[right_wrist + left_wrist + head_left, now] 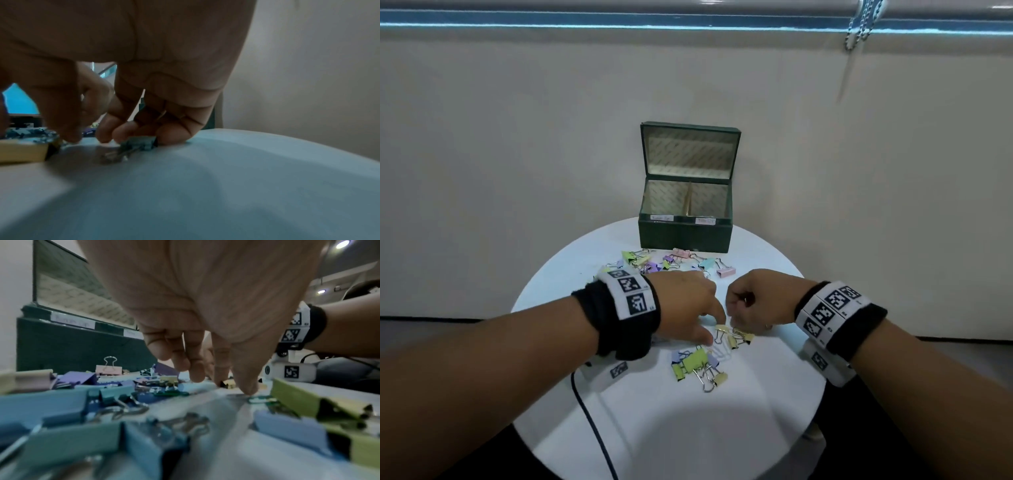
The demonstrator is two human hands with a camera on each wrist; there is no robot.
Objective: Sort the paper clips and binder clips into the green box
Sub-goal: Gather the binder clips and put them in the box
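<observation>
Clips [698, 365] are scattered on the counter [756, 411] in front of the open box [685, 233]. Left hand [688, 305] is relaxed, fingertips on counter. Right hand [751, 298] is curled; any grip can't be told.

Head view is evenly lit but kinda dim and flat, with a bright blue-white strip of light along the top edge and the wall line bowing from the wide lens. Soft shadow pools at the near edge of the round table [619, 428]. Left wrist view: binder clips [61, 410] up close are smeared out of focus, ceiling lights [342, 244] glare top right. Right wrist view is dark, murky and blurry, the hand mostly in shadow.
</observation>
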